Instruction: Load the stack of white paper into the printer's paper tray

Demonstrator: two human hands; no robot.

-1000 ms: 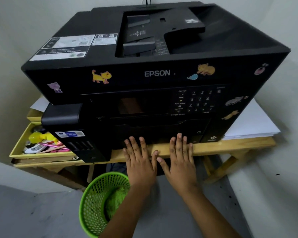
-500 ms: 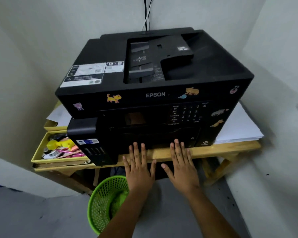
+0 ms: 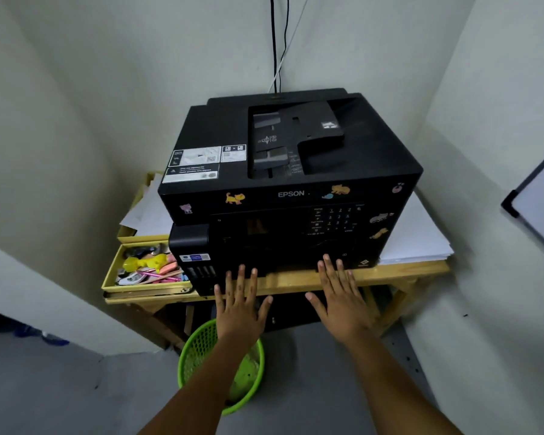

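Observation:
A black Epson printer (image 3: 296,171) with animal stickers stands on a wooden table (image 3: 296,279) in a corner. A stack of white paper (image 3: 418,237) lies on the table to the printer's right. My left hand (image 3: 241,306) and my right hand (image 3: 338,296) are spread flat, palms down, in front of the printer's lower front edge, fingers apart and holding nothing. The paper tray at the printer's bottom front is closed and mostly hidden in shadow behind my fingertips.
A yellow tray (image 3: 113,274) of pens and small items sits left of the printer, with loose sheets (image 3: 148,211) behind it. A green mesh bin (image 3: 198,356) stands on the floor under my left arm. Walls close in on both sides; cables (image 3: 277,42) run up the wall.
The view has pulled back from the printer, which now looks smaller and farther. My hands have spread wider apart and stay near the printer's lower front.

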